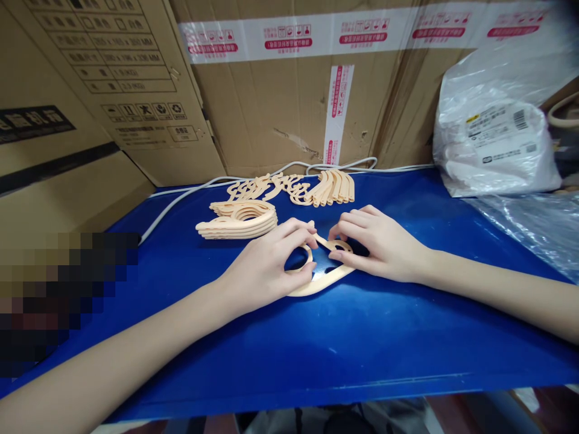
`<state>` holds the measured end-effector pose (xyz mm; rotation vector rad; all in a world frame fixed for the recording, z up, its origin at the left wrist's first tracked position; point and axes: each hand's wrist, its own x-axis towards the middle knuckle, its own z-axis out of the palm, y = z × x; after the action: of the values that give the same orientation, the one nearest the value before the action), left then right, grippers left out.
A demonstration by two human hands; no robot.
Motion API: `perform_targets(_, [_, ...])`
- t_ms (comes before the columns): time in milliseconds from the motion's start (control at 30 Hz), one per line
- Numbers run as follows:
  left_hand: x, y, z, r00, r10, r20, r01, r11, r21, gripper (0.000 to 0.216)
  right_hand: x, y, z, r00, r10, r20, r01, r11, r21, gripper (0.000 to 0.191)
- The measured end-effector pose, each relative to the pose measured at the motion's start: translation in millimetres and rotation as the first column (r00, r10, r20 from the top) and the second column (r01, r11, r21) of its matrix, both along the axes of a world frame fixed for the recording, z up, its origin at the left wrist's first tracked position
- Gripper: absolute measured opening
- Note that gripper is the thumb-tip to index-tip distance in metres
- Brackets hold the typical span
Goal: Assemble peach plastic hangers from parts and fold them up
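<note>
On the blue tabletop [344, 349], a beige plastic clothes hanger [323, 283] lies between my two hands. My left hand [266, 262] pinches its left side, thumb and fingers around a curved loop. From the other side, my right hand [380, 244] grips a smaller piece at the hanger's right, with the fingertips partly hiding it. Just behind my left hand is a neat stack of matching beige hangers [237, 228]. Farther back are loose hook-shaped pieces [253, 188] and a row of curved arm pieces [333, 188].
Cardboard boxes [280, 102] wall off the back, and another printed box [136, 135] stands at left. A white cable [181, 196] runs along the rear edge. At right sit a white plastic parcel [497, 144] and clear wrap [534, 226]. A pixelated patch covers the left edge.
</note>
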<state>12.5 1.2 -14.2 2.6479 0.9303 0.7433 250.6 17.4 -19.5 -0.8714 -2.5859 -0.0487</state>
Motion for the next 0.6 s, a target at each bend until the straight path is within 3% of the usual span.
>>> perform_targets(600, [-0.4, 1.9, 2.9, 0.995, 0.003, -0.099, -0.011, 0.997, -0.08, 0.015, 0.4, 2.4, -1.6, 0.999, 0.04, 0.009, -0.039, 0.997, -0.066, 0.02])
